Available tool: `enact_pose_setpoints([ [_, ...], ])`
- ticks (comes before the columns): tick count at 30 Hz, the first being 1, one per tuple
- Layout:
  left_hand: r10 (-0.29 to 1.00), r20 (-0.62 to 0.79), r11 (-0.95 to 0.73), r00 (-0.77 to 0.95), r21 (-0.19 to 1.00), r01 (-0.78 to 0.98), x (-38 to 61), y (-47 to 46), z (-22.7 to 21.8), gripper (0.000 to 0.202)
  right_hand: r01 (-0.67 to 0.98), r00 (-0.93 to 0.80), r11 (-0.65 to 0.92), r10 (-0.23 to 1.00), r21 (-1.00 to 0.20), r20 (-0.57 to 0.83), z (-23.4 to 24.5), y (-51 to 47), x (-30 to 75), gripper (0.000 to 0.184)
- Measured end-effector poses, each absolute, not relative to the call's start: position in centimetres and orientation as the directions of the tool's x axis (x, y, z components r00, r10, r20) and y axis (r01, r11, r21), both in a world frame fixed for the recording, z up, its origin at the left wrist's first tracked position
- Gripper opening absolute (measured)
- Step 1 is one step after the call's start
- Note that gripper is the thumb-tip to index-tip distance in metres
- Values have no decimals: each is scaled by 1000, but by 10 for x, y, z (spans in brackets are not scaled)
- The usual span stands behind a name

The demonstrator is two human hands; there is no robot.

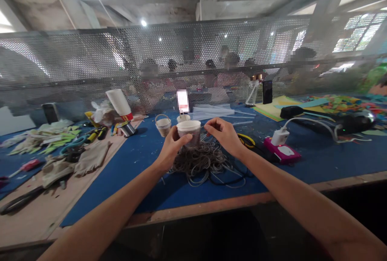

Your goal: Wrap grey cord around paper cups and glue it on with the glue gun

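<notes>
My left hand (172,148) grips a white paper cup (189,125) upright, its fingers around the left side and the thumb across the front. Grey cord seems to cover the cup's lower wall. Just right of the rim, my right hand (223,133) is closed in a pinch, apparently on a thin strand of cord. Below both hands lies a tangled heap of grey cord (201,159), partly hidden by the cup. A small basket with an arched handle (163,126) stands behind my left hand, and another small cup (183,118) stands behind the held one.
A lit phone (182,100) faces me beyond the cups. To the left are stacked paper cups (119,103), gloves (92,158) and scissors (72,146). On the right lie a magenta power box (281,150) with a white charger (280,136) and yellow-handled scissors (246,140). Perforated metal mesh (193,51) closes the back.
</notes>
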State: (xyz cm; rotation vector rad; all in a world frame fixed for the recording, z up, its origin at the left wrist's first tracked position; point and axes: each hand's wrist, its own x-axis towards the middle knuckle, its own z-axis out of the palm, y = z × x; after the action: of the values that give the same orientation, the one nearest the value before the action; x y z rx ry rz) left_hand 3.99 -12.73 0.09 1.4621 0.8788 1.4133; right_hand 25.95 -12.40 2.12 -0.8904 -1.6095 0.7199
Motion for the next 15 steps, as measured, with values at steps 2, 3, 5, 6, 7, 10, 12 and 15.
enact_pose_setpoints([
  [2, 930, 356, -347, 97, 933, -92, 41, -128, 2, 50, 180, -112, 531, 847, -828, 520, 21, -124, 260, 20],
  [3, 929, 354, -345, 103, 934, -93, 41, -129, 2, 49, 181, -111, 529, 849, -829, 517, 21, -124, 260, 20],
  [5, 930, 350, -340, 114, 935, -96, 41, -130, 3, 49, 175, -106, 526, 850, -832, 516, 22, -124, 259, 20],
  [6, 930, 347, -337, 116, 936, -98, 41, -130, 4, 50, 172, -105, 527, 850, -832, 516, 22, -124, 259, 21],
  [7, 931, 345, -335, 119, 937, -99, 41, -130, 4, 50, 171, -103, 527, 850, -832, 517, 22, -124, 259, 22],
  [10, 930, 343, -329, 134, 937, -116, 41, -131, 5, 51, 171, -104, 529, 848, -831, 519, 23, -125, 259, 21],
  [12, 927, 342, -324, 151, 937, -132, 41, -132, 6, 53, 170, -106, 531, 847, -830, 520, 22, -124, 260, 20],
  [15, 924, 344, -320, 166, 935, -154, 42, -132, 6, 53, 177, -110, 529, 849, -830, 518, 22, -124, 260, 20],
])
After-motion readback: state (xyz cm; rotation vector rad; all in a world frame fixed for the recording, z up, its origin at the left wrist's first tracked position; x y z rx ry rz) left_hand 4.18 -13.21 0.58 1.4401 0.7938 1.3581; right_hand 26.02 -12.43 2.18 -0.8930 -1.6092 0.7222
